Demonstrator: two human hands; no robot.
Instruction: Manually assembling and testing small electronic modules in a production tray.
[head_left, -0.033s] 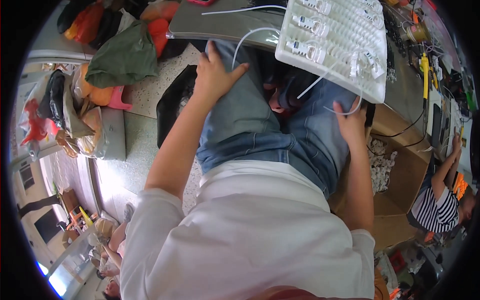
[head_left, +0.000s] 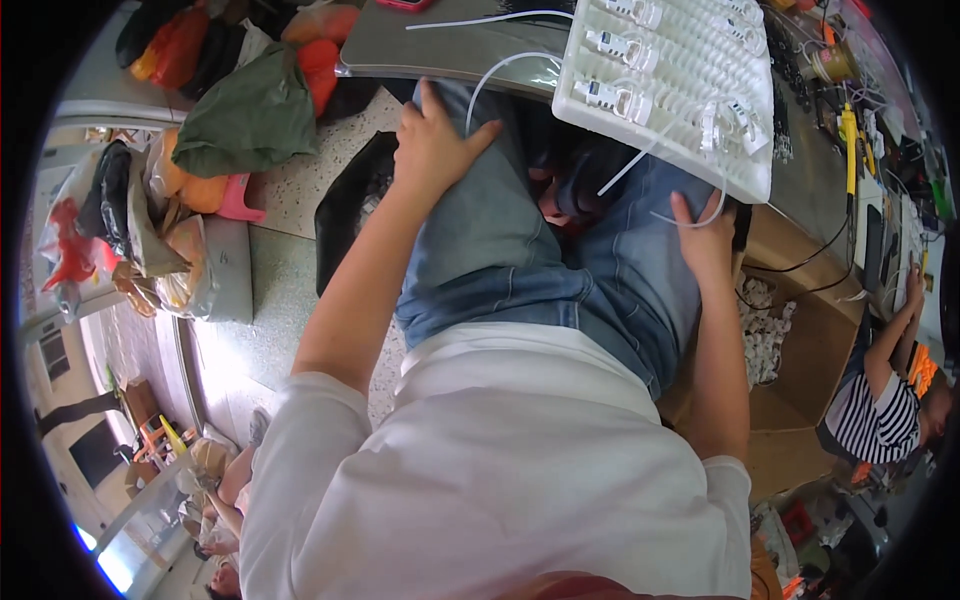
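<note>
Your left hand [head_left: 435, 150] rests on the left leg of your jeans [head_left: 480, 220], its grip spread, thumb and fingers apart; your right hand [head_left: 708, 245] rests at the right leg, its grip likewise apart, just below the near edge of the white tray [head_left: 690, 75]; a white cable [head_left: 722, 195] loops across that hand, and contact with the tray is hard to confirm; the tray overhangs the bench [head_left: 450, 40] and carries white connectors [head_left: 610, 97]; a cardboard box [head_left: 800, 385] stands to the right.
</note>
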